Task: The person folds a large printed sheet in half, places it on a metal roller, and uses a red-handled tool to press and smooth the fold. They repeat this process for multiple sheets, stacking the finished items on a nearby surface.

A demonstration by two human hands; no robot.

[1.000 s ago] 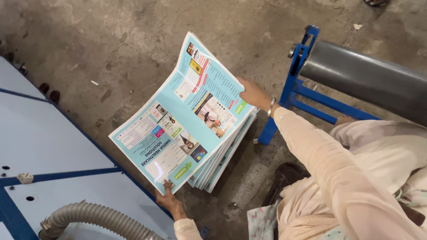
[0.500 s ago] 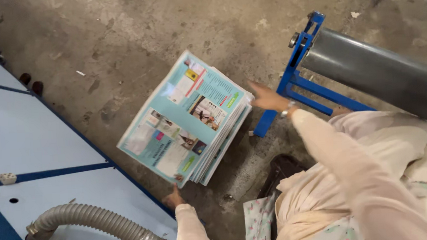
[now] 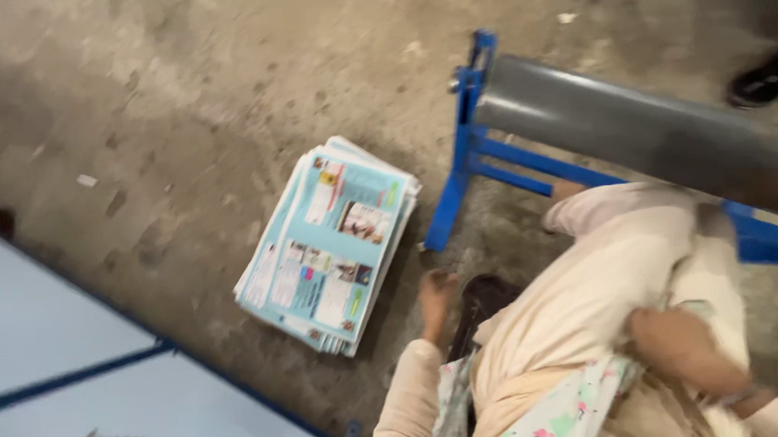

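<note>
Resting on the pale-trousered lap at the near right, the right hand lies loose, gripping nothing; the left hand hangs empty, fingers curled, just beside the stack of printed sheets; the stack lies flat on the concrete floor; beyond stands a grey roller on a blue frame.

Landmark: stack of printed sheets on the concrete floor. Far side and left of it: bare floor, open approach. Right: blue roller stand just beside, narrow gap. Near-left: blue machine panel close. Near-right: left hand and knee crowd access.
</note>
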